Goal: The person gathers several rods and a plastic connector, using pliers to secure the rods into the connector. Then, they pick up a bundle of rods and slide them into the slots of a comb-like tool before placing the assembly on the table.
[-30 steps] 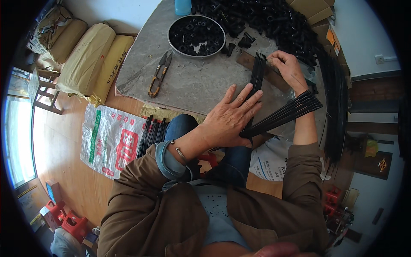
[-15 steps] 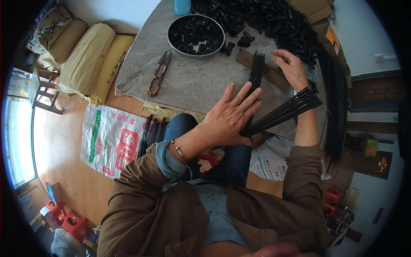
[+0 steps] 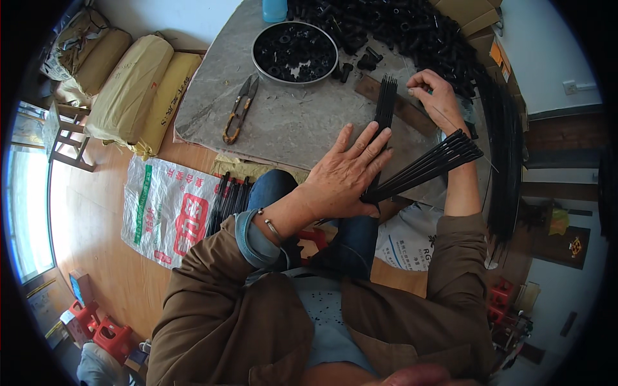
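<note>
My left hand (image 3: 347,168) lies across a group of thin black rods (image 3: 385,103), its fingers stretched and slightly apart. The rods' thin tips point away from me on the table. From beside that hand a second bundle of black rods with thicker ends (image 3: 428,168) fans out to the right, over my right forearm. My right hand (image 3: 439,100) is just right of the thin tips, thumb and forefinger pinched together. A thin dark line crosses this hand; what the fingertips hold is too small to make out. Under the left palm, the rods' lower parts are hidden.
On the grey table (image 3: 206,109) are scissors (image 3: 239,110), a round metal pan (image 3: 253,59) of small black parts, a brown bar (image 3: 412,116) and a heap of black tubular parts (image 3: 412,32). Long black rods (image 3: 501,148) hang over its right edge. More rods (image 3: 230,196) lie left of my knee.
My right hand has curled its fingers in, bringing thumb and forefinger together, and shifted slightly. The right-hand bundle has moved very slightly. My left hand stays in place.
</note>
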`<act>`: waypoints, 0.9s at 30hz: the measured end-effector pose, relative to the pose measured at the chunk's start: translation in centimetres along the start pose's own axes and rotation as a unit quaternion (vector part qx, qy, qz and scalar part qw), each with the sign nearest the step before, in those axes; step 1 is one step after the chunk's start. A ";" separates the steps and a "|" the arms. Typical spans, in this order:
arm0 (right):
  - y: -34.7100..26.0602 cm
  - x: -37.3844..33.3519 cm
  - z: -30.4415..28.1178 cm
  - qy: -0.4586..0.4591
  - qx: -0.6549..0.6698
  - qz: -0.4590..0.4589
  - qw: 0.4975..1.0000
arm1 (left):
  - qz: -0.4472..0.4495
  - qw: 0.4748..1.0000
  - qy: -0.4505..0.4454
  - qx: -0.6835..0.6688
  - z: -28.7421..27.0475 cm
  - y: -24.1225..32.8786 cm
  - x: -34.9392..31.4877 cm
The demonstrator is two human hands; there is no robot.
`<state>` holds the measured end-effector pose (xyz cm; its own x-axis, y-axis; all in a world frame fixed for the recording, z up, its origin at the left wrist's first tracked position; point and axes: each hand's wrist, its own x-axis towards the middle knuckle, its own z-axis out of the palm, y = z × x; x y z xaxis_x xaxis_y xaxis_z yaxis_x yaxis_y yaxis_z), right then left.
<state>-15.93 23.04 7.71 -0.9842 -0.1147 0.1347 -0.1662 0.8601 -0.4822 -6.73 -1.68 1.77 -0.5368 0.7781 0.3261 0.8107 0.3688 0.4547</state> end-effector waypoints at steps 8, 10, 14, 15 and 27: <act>0.6 -0.6 -0.3 -0.015 0.036 0.034 0.999 | -0.008 1.000 0.005 -0.003 -0.1 0.1 0.0; 0.8 -0.5 -0.2 -0.016 0.036 0.030 0.999 | -0.008 1.000 0.006 0.001 -0.1 0.1 0.0; 0.4 -0.3 -0.2 -0.021 0.034 0.030 0.999 | -0.010 1.000 0.014 -0.003 0.0 0.0 -0.1; 0.5 -0.2 -0.2 -0.021 0.034 0.030 0.999 | -0.010 1.000 0.013 -0.004 0.1 0.0 0.0; 0.6 0.6 -0.1 -0.042 0.037 0.010 0.998 | -0.009 1.000 0.013 0.006 0.2 -0.1 0.0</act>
<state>-16.58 23.55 7.52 -0.9886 -0.1412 0.0532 -0.1471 0.8235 -0.5479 -6.73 -1.63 1.53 -0.5564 0.7583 0.3397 0.8039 0.3880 0.4507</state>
